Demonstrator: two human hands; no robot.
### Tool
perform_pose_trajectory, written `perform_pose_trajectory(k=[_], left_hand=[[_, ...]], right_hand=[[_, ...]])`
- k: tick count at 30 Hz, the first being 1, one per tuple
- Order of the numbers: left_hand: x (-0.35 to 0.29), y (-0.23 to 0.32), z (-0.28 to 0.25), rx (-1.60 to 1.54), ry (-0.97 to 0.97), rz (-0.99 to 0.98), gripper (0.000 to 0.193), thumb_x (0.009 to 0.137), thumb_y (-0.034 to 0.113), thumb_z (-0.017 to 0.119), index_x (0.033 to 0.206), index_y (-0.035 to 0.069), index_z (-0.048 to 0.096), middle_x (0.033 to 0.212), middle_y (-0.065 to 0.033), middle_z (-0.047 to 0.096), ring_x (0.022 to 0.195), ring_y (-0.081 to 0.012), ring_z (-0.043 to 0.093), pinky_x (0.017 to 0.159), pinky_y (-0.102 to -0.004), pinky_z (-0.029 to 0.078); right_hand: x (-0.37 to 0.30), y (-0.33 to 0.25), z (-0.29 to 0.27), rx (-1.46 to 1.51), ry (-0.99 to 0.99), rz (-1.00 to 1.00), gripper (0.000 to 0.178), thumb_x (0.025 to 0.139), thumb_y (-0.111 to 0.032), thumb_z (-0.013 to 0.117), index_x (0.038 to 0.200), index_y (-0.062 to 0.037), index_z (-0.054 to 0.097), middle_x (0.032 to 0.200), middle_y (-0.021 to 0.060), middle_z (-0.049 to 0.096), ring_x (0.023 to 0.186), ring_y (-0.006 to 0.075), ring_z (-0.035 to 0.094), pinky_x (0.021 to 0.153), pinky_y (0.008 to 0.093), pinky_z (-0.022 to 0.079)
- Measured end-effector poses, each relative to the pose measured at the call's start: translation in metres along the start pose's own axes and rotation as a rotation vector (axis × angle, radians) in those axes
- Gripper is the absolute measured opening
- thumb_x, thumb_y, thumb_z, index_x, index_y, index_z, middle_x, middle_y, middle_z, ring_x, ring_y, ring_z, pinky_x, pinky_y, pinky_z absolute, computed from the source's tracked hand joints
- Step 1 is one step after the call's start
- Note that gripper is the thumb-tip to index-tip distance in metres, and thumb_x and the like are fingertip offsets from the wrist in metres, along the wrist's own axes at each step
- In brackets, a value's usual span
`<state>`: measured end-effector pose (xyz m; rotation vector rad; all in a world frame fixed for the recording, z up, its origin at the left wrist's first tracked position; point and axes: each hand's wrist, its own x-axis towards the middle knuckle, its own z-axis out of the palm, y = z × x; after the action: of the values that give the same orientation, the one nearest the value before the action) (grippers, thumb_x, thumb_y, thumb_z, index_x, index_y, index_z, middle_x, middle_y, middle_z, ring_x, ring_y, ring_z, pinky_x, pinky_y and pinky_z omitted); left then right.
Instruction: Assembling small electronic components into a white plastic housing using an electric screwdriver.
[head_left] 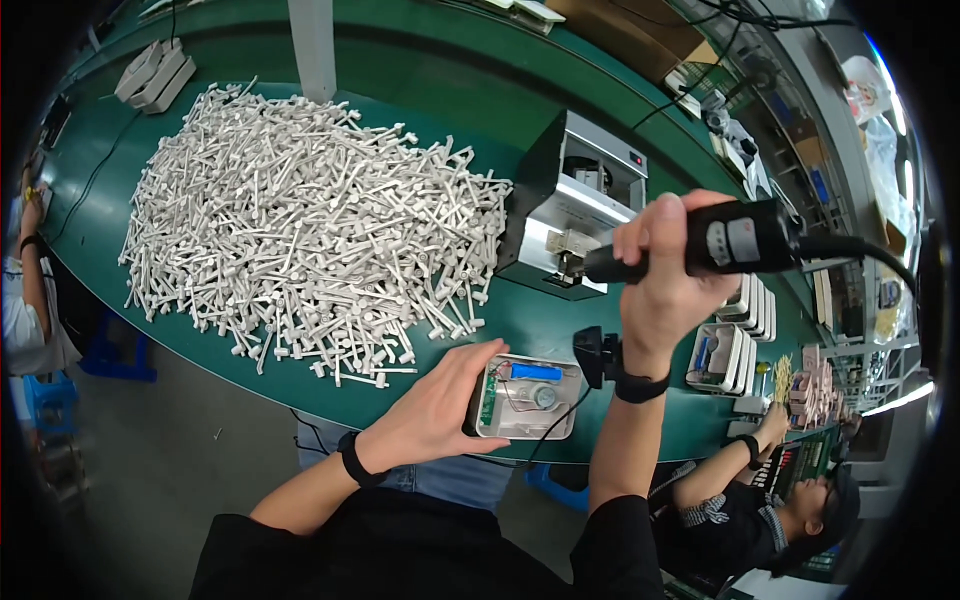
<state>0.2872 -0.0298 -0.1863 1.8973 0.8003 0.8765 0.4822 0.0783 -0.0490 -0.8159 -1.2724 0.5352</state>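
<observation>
My right hand [670, 270] is wrapped around a black electric screwdriver [745, 238], held level. Its tip meets the front outlet of a grey and black screw feeder [540, 205]; whether a screw sits on the bit is too small to tell. At the table's near edge, my left hand [435, 400] grips the left side of an open white plastic housing [560, 425], thumb below and fingers above. Inside the housing lie a blue cylindrical battery [536, 372], a green circuit board [489, 400], thin wires and a round metallic part [544, 397].
A wide heap of white stick-like plastic parts [310, 220] covers the green table [400, 105] on the left. More white housings [715, 360] stand stacked at right. The screwdriver's black cable [860, 247] runs off right. A co-worker [745, 510] sits at right, another person [35, 300] far left.
</observation>
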Motion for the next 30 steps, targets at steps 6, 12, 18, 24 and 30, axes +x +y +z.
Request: perform_pose_trajectory(k=[6,12,18,24,30], left_hand=[[0.001,-0.005,-0.004,-0.041,0.019,0.030,0.107,0.074,0.031,0.096,0.156,0.003,0.033,0.153,-0.0194,0.049,0.138,-0.0400,0.051,0.114,-0.0458,0.047],[-0.001,-0.004,-0.004,-0.089,0.017,-0.046,0.106,0.073,0.031,0.097,0.155,0.005,0.035,0.151,-0.0187,0.050,0.136,-0.0391,0.053,0.111,-0.0451,0.049],[0.002,-0.004,-0.005,-0.099,0.027,-0.051,0.106,0.072,0.031,0.097,0.155,0.005,0.036,0.149,-0.0179,0.051,0.132,-0.0383,0.055,0.109,-0.0445,0.049],[0.001,-0.004,-0.004,-0.090,0.032,-0.046,0.105,0.071,0.030,0.097,0.154,0.004,0.037,0.148,-0.0177,0.052,0.133,-0.0381,0.054,0.109,-0.0445,0.049],[0.002,-0.004,-0.004,-0.089,0.034,-0.040,0.104,0.070,0.029,0.097,0.153,0.003,0.040,0.148,-0.0178,0.053,0.133,-0.0385,0.055,0.110,-0.0451,0.049]], right_hand=[[-0.019,-0.016,0.001,0.046,0.017,0.079,0.019,0.101,-0.005,0.066,0.115,-0.0050,0.053,0.071,0.0032,0.048,0.052,0.0133,0.046,0.051,0.0320,0.044],[-0.071,-0.050,-0.005,0.228,-0.155,0.116,0.029,0.104,-0.019,0.068,0.120,-0.0096,0.046,0.070,0.0019,0.047,0.051,0.0123,0.044,0.048,0.0316,0.044],[-0.097,-0.035,-0.005,0.171,-0.169,0.162,0.032,0.103,-0.019,0.070,0.118,-0.0109,0.043,0.070,0.0022,0.048,0.051,0.0130,0.044,0.048,0.0315,0.044],[-0.101,-0.029,-0.003,0.150,-0.137,0.202,0.034,0.101,-0.018,0.072,0.115,-0.0111,0.043,0.070,0.0032,0.049,0.051,0.0144,0.046,0.048,0.0319,0.043],[-0.106,-0.021,0.001,0.118,-0.140,0.217,0.033,0.101,-0.018,0.072,0.112,-0.0108,0.042,0.069,0.0041,0.049,0.051,0.0150,0.046,0.048,0.0322,0.043]])
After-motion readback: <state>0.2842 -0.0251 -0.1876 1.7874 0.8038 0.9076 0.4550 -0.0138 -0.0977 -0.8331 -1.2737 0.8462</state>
